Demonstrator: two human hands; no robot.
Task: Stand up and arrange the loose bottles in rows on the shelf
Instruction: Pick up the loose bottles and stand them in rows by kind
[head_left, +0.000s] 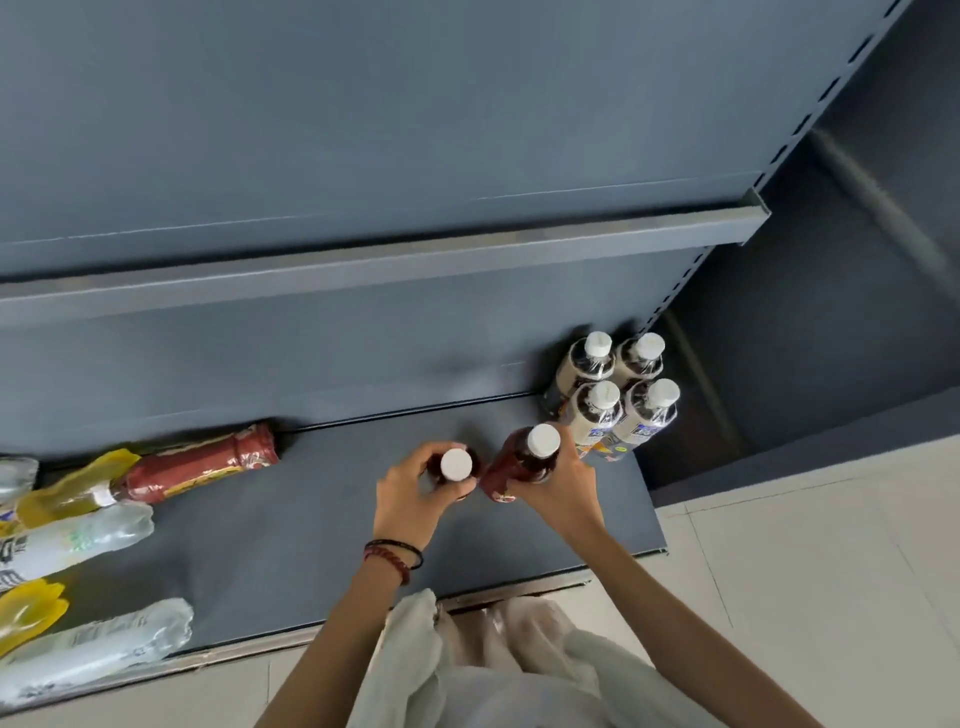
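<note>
On the dark grey bottom shelf (291, 551), my left hand (408, 499) grips a dark red bottle with a white cap (456, 464), held upright. Beside it, my right hand (563, 483) holds a second dark red white-capped bottle (524, 460), tilted to the right. Several pale white-capped bottles (618, 395) stand in two rows at the shelf's back right corner, just right of my right hand. At the left lie loose bottles: a red one (202, 462) by the back wall, a yellow one (72, 491), clear ones (88, 535) (104, 644).
An upper grey shelf (363, 265) overhangs the back of the bottom shelf. The slotted upright (670, 296) marks the shelf's right end. Pale floor tiles (805, 571) lie to the right. My light clothing (493, 670) is at the shelf's front edge.
</note>
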